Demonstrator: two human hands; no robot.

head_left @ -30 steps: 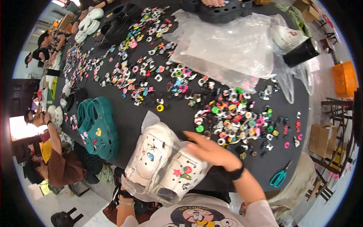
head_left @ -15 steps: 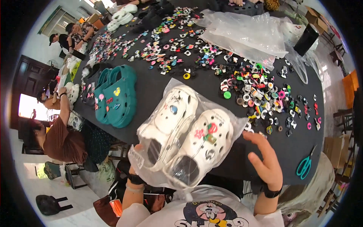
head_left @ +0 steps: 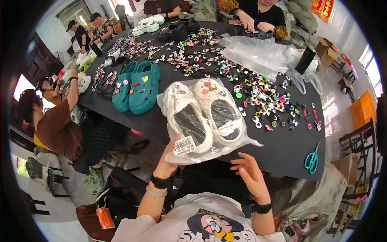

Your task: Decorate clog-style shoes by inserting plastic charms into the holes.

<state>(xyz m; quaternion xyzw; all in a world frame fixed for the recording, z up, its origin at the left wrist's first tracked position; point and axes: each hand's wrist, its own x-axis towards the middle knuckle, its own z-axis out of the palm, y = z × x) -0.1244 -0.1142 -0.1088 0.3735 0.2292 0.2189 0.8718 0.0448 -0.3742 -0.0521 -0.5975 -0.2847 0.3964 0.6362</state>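
A pair of teal clogs [head_left: 144, 90] stands on the black counter [head_left: 274, 149], charms pressed into their toes. Just to the right of the teal clogs and closer to the person, a pair of bagged white clogs [head_left: 213, 94] is held up in clear plastic, toes pointing away and dark openings facing the person. One toe carries a red strawberry charm [head_left: 208, 85], and a barcode label [head_left: 184, 145] lies over the bag's near left corner. The left hand [head_left: 171, 152] grips the bag by that corner, nearer the person than the teal clogs; most of its fingers are hidden by the plastic. The right hand [head_left: 250, 177], farther to the right of the teal clogs, is spread with its fingers apart, just beside the bag's near edge

Directly left of the teal clogs sit black clogs [head_left: 108, 79]. A heap of small colourful charms [head_left: 262, 97] lies well to their right, with teal-handled scissors [head_left: 311, 161] farther right and nearer the person. Beyond the teal clogs and to the right are clear plastic bags [head_left: 252, 50] and a black cylinder [head_left: 305, 60]
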